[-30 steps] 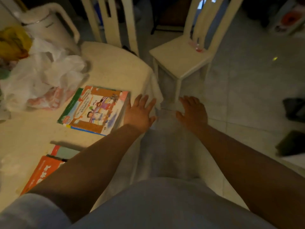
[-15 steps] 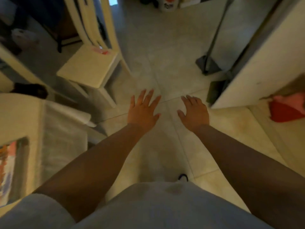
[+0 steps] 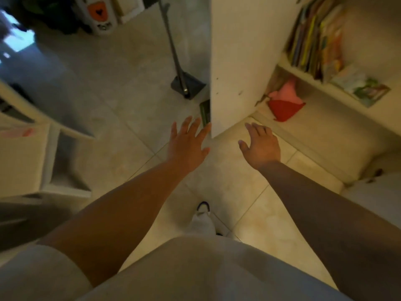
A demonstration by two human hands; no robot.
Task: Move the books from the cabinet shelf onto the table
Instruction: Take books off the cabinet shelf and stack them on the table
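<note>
A person looks down at their own two outstretched arms over a pale tiled floor. The left hand (image 3: 187, 142) is in the middle of the frame, fingers spread and straight, holding nothing. The right hand (image 3: 261, 144) is just to its right, fingers loosely extended, also holding nothing.

The books (image 3: 315, 38) stand in a row on a shelf of the white cabinet (image 3: 237, 61) at the upper right of the frame, spines mostly upright and leaning slightly. A few more picture books (image 3: 360, 84) lie flat at the right end of the same shelf (image 3: 303, 76). On the shelf below, a red and pink object (image 3: 284, 103) sits near the cabinet's side panel.

The books lie up and to the right of both hands, well apart from them. The right hand is the nearer one, with open space between it and the shelf; the cabinet's side panel stands between the left hand and the books. The standing books' long axis runs upward, so a reach would likely meet their edges first.

The table is not clearly in view.
</note>
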